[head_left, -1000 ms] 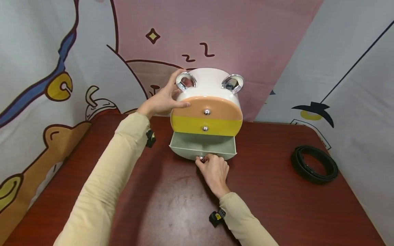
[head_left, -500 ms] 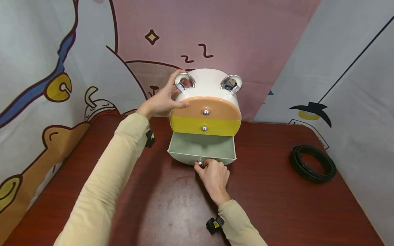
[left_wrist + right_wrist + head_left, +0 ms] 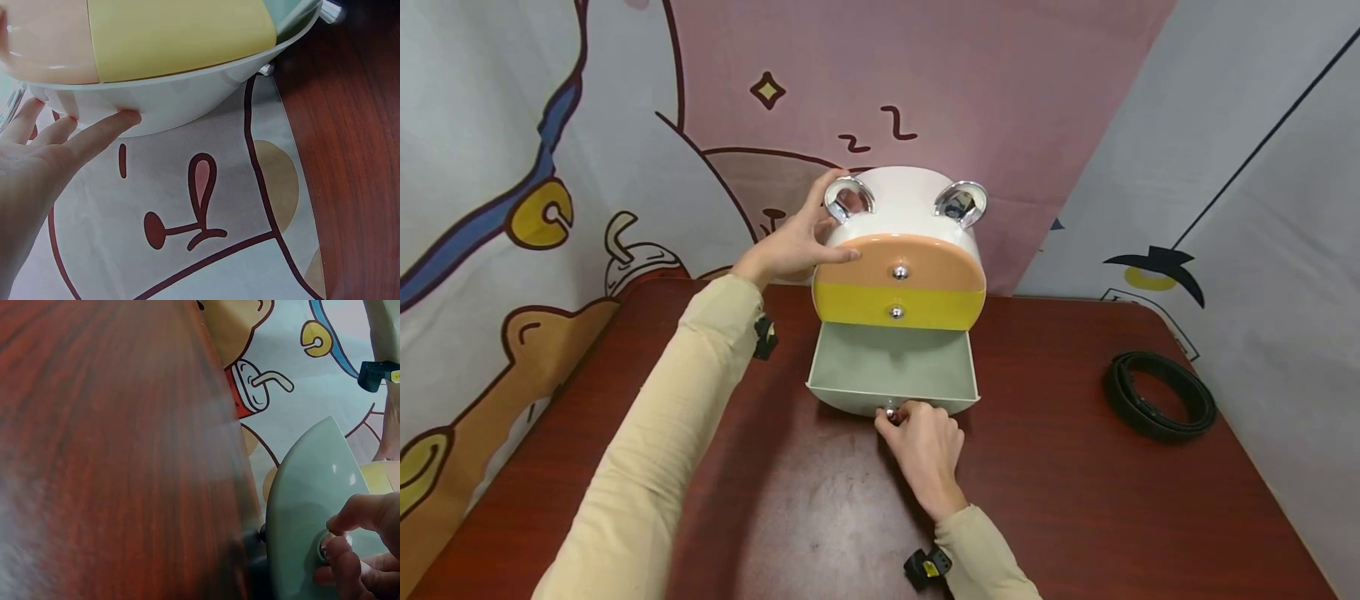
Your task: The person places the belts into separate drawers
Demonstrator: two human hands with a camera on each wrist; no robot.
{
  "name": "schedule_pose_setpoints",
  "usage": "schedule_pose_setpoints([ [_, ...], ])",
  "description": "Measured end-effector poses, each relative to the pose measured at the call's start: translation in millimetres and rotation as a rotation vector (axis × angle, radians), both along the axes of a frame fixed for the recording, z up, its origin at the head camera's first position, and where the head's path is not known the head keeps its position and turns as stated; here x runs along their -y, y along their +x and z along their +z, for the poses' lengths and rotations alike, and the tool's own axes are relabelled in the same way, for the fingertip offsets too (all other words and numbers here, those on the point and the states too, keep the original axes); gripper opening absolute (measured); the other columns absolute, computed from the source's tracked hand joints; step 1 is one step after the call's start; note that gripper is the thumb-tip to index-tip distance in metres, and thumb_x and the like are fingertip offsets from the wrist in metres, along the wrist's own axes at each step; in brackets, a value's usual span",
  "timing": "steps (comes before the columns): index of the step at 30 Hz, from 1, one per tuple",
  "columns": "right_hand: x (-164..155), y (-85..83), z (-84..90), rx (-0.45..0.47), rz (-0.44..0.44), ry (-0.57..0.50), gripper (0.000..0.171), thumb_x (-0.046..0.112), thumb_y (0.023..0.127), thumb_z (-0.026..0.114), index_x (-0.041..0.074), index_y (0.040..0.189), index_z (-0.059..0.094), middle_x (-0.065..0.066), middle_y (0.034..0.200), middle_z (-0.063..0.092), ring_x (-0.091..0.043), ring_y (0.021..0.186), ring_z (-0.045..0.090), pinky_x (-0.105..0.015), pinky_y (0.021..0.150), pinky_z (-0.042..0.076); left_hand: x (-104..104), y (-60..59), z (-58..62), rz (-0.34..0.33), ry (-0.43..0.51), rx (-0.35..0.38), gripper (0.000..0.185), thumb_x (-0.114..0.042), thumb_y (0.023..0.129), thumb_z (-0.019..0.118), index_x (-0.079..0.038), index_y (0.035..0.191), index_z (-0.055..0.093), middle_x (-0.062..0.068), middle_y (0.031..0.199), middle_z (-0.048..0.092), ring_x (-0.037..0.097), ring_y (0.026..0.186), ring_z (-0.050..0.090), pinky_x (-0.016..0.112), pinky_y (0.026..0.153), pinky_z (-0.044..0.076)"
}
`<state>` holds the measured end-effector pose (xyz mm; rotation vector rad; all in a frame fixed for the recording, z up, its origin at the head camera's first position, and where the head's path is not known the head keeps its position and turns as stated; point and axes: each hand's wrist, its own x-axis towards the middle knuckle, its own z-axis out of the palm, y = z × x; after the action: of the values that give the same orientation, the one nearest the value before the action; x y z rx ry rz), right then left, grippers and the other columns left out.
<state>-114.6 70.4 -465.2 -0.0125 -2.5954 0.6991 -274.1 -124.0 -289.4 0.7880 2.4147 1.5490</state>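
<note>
A small drawer cabinet with a white shell (image 3: 906, 196) and two shiny silver ears stands on the table. Its orange drawer (image 3: 865, 271) and yellow drawer (image 3: 857, 304) are closed, each with a silver knob. Below them, the pale green drawer (image 3: 891, 367) is pulled far out, with nothing showing inside. My right hand (image 3: 925, 458) pinches that drawer's silver knob (image 3: 323, 547) between thumb and fingers. My left hand (image 3: 790, 242) presses the cabinet's left side, thumb on the orange front. In the left wrist view, its nearly straight fingers (image 3: 103, 134) touch the white shell.
A coiled black belt (image 3: 1161, 396) lies at the right of the reddish-brown table (image 3: 820, 517). A cartoon-printed cloth (image 3: 1000, 92) hangs right behind the table's back edge and along its sides.
My right hand has drawn the green drawer further out toward me, keeping its pinch on the knob. The left hand has stayed against the cabinet.
</note>
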Motion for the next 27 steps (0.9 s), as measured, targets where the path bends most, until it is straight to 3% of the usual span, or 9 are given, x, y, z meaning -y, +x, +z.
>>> schedule_pose_setpoints([
  [27, -1.4, 19.4, -4.0, 0.018, 0.004, 0.019, 0.031, 0.035, 0.071, 0.079, 0.025, 0.050, 0.059, 0.009, 0.044, 0.050, -0.021, 0.038, 0.049, -0.034, 0.037, 0.034, -0.4, 0.1, -0.5, 0.014, -0.021, 0.015, 0.103, -0.005, 0.083, 0.075, -0.030, 0.151, 0.000, 0.019, 0.154, 0.023, 0.038, 0.142, 0.016, 0.056, 0.107, 0.024],
])
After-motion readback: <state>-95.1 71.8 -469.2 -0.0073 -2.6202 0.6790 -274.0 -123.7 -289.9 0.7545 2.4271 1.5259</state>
